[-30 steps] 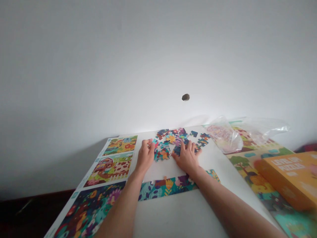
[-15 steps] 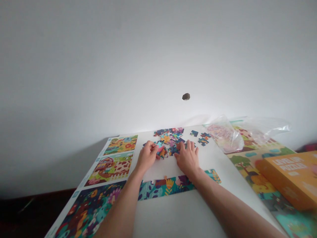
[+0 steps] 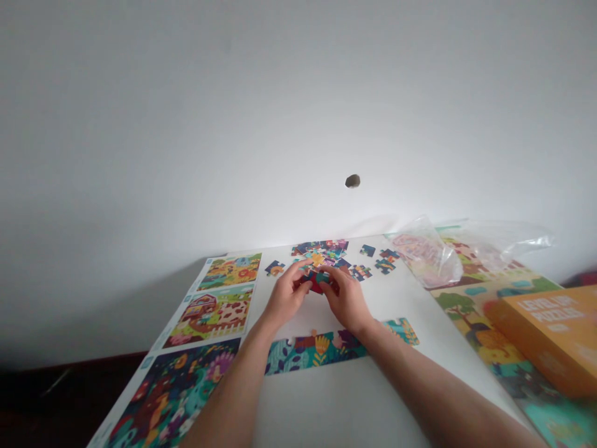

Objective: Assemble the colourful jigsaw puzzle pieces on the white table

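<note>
My left hand (image 3: 286, 297) and my right hand (image 3: 345, 300) meet at the middle of the white table (image 3: 317, 398), fingers closed on a small clump of red and teal jigsaw pieces (image 3: 318, 281). Beyond them lies a loose heap of colourful pieces (image 3: 321, 249). Smaller groups sit apart, one to the left (image 3: 275, 268) and others to the right (image 3: 360, 272). Nearer my wrists, an assembled strip of jigsaw with leaves and flowers (image 3: 317, 351) lies flat. The clump is partly hidden by my fingers.
A printed sheet of puzzle pictures (image 3: 212, 330) lies along the table's left side. To the right are a crumpled clear plastic bag (image 3: 426, 256), a printed puzzle scene (image 3: 471, 317) and an orange puzzle box (image 3: 545, 330). A white wall rises behind the table.
My hands have come together from either side and now hold pieces between them. Some pieces have spread outward, including one group now lying left of the heap.
</note>
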`<state>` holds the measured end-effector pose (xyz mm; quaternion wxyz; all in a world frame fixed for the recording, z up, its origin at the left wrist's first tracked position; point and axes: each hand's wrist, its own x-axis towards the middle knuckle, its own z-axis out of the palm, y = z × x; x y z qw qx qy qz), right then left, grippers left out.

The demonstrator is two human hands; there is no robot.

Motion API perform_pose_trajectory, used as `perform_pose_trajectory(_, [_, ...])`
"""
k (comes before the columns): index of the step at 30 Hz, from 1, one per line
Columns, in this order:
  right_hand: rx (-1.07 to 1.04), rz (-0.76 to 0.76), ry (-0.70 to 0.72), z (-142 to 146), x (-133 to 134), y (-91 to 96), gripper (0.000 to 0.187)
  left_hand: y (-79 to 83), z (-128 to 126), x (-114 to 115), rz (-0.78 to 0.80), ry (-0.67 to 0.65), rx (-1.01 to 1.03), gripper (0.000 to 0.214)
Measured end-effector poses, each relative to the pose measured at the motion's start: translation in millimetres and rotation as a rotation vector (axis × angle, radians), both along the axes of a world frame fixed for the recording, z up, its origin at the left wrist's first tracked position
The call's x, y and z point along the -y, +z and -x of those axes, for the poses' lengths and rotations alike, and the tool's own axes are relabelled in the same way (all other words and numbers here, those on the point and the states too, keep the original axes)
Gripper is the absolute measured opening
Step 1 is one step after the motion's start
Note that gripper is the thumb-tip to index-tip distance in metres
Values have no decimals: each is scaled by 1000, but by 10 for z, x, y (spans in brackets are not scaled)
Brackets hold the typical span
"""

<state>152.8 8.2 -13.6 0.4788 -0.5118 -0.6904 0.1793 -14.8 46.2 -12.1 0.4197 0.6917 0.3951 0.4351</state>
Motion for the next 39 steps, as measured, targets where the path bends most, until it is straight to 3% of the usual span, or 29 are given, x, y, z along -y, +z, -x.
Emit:
perform_pose_trajectory(3, [-19, 64, -11, -6, 28, 30, 17, -6, 40, -32, -26, 76, 17, 29])
perform_pose_trajectory(5, [81, 110, 19, -1, 71, 64, 21, -2, 82, -60, -60, 169, 24, 25])
perform_pose_trajectory(10, [499, 164, 239, 37, 166, 125, 87, 49, 177, -99, -74, 408, 76, 29])
perform_pose_trajectory(17, [613, 251, 290, -64, 128, 179, 107, 78, 222, -111, -40, 416, 17, 27])
perform_pose_trajectory(19, [568, 239, 270, -84, 126, 191, 98, 86, 220, -101, -6, 376, -37, 27])
perform_pose_trajectory(23, [376, 193, 175, -42, 124, 178, 43, 105, 195, -77, 16, 229, -135, 24])
perform_pose_trajectory(26, [307, 158, 125, 4, 108, 134, 20, 118, 171, -59, 26, 132, -156, 22])
perform_pose_trajectory(32, [322, 133, 112, 30, 111, 84, 20, 247, 226, -11, 112, 46, -230, 21])
perform_pose_trajectory(36, [322, 99, 207, 65, 150, 109, 19, 414, 380, 32, 143, -6, -372, 20])
perform_pose_trajectory(39, [330, 75, 271, 98, 163, 121, 18, 452, 505, 83, 217, -70, -389, 24])
